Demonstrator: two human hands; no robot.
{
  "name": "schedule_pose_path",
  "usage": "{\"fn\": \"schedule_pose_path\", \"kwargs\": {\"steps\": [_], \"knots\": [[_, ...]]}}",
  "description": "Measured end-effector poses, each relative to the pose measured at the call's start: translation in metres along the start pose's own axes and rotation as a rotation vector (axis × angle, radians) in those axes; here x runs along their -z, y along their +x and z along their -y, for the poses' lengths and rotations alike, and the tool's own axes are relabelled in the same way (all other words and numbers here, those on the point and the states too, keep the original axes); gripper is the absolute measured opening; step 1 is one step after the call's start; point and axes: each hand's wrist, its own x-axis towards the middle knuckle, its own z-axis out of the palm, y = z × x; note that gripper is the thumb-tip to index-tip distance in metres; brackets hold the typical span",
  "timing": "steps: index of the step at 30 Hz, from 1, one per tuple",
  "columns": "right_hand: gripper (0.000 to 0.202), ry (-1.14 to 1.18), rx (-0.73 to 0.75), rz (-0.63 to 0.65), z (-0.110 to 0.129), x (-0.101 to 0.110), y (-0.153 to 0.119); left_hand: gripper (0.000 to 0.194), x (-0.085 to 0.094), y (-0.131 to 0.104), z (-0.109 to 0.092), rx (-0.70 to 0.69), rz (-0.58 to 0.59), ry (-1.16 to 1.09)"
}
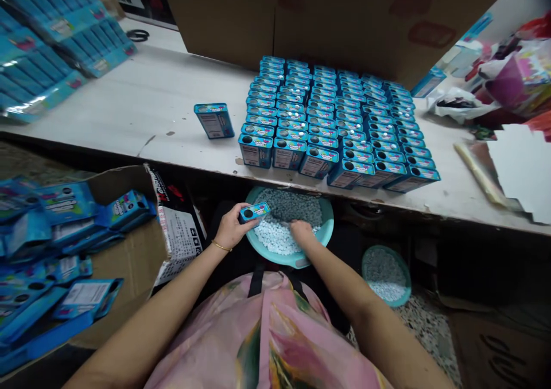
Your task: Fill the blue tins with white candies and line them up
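Note:
My left hand (232, 226) is wrapped round a small blue printed box (254, 211) with a dark round spot on its top. I hold the box over the left side of a turquoise basin (327, 228), top face towards me. White pellets (275, 237) fill much of the basin, which sits at my lap. My right hand (303, 233) is down among the pellets with its fingers curled closed. What they grip, if anything, is hidden. One similar blue box (214, 121) stands alone on the table, left of tight rows of blue boxes (322, 119).
An open carton (150, 251) at my left holds loose blue boxes. Packed blue boxes (64, 33) lie at the white table's (172, 102) far left. A large cardboard box (322, 16) stands behind the rows. A smaller basin (386, 274) with pellets is low on the right.

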Motion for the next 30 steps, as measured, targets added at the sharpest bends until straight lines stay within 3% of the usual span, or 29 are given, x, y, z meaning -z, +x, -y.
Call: {"fn": "schedule_pose_path", "kwargs": {"steps": [4,7,10,13,18,23,27,30], "knots": [[0.028,0.161,0.046,0.004,0.005,-0.030,0.012,0.044,-0.001,0.001,0.004,0.042,-0.044,-0.045],[0.031,0.343,0.075,0.033,-0.016,-0.040,0.017,0.043,0.000,0.002,0.003,0.044,-0.065,-0.071],[0.032,0.437,0.094,0.026,-0.038,-0.036,0.014,0.043,0.000,0.003,0.001,0.039,-0.072,-0.084],[0.034,0.512,0.109,-0.012,-0.052,-0.016,0.001,0.043,-0.002,0.007,0.001,0.013,-0.076,-0.078],[0.032,0.570,0.210,-0.092,-0.051,0.050,-0.033,0.039,-0.013,0.014,-0.004,-0.037,-0.046,-0.012],[0.030,0.210,0.227,-0.166,-0.020,0.102,-0.051,0.036,-0.031,0.018,-0.014,-0.130,0.040,0.094],[0.027,-0.148,0.093,-0.129,0.015,0.119,-0.051,0.037,-0.040,0.018,-0.016,-0.179,0.074,0.160],[0.028,-0.247,0.079,-0.088,0.038,0.128,-0.050,0.037,-0.044,0.018,-0.013,-0.195,0.085,0.175]]}}
